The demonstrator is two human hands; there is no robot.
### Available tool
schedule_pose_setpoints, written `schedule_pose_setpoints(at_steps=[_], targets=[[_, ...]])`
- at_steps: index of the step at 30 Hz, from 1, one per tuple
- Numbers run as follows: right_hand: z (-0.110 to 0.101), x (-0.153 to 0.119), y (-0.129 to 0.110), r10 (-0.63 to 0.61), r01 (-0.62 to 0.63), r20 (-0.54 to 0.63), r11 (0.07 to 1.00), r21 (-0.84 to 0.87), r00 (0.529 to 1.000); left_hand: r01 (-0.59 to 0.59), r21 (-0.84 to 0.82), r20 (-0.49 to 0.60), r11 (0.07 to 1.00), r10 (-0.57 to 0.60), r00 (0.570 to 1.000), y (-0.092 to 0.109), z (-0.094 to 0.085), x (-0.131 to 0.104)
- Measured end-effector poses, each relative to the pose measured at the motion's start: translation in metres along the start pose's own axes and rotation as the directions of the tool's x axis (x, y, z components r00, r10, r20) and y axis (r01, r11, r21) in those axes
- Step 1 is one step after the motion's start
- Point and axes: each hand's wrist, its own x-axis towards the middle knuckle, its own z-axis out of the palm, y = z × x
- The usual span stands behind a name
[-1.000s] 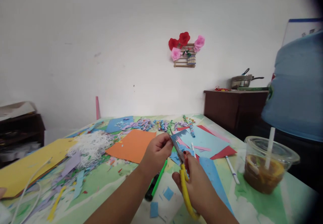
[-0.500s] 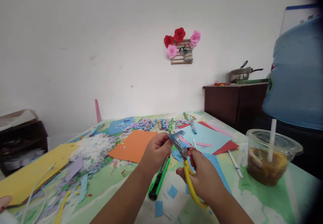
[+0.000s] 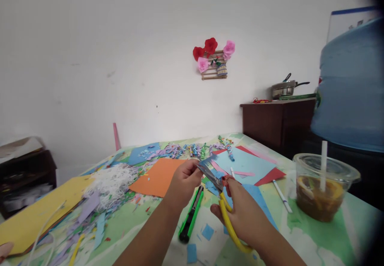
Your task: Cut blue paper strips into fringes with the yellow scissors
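Between the pinched fingers of my left hand [image 3: 187,180] is a small piece of blue paper [image 3: 207,161], its far edge cut into a fringe. My right hand [image 3: 240,206] is wrapped round the yellow handles of a pair of scissors [image 3: 229,222]. The blades lie against the blue paper, close to my left fingertips. Below my left hand, a green utility knife [image 3: 192,216] rests on the tablecloth. Small blue paper scraps [image 3: 207,231] lie beside the knife, and a larger blue sheet [image 3: 261,202] is partly hidden behind my right hand.
A plastic cup of brown drink [image 3: 321,194] with a straw stands at the right, near a white marker [image 3: 282,196]. Orange paper [image 3: 157,176], a heap of white shreds [image 3: 112,182] and yellow sheets [image 3: 39,212] lie leftward. Someone else's fingers [image 3: 6,250] show at the left edge.
Both hands stay close together with the paper and scissors, nearly in the same place. The view has shifted slightly. Whether the blades opened or closed is hard to make out.
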Motion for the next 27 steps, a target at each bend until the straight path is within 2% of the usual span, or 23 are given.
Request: schedule_pose_setpoints(at_steps=[4, 10, 22, 27], targets=[[0.002, -0.002, -0.001, -0.008, 0.008, 0.012, 0.999, 0.038, 1.0, 0.014, 0.077, 0.03, 0.997, -0.017, 0.999, 0.004, -0.002, -0.002], [0.001, 0.0, -0.001, -0.028, 0.027, 0.026, 0.999, 0.039, 0.999, 0.037, 0.103, 0.062, 0.994, -0.044, 0.997, 0.008, -0.006, -0.002], [0.0, 0.002, 0.01, -0.035, 0.036, 0.023, 0.999, -0.031, 0.999, 0.057, 0.031, 0.088, 0.998, -0.059, 0.994, 0.007, -0.004, -0.001], [-0.001, 0.002, 0.011, -0.033, 0.033, 0.01, 0.999, -0.042, 0.999, 0.071, 0.019, 0.057, 0.997, -0.072, 0.996, 0.008, -0.001, -0.002]])
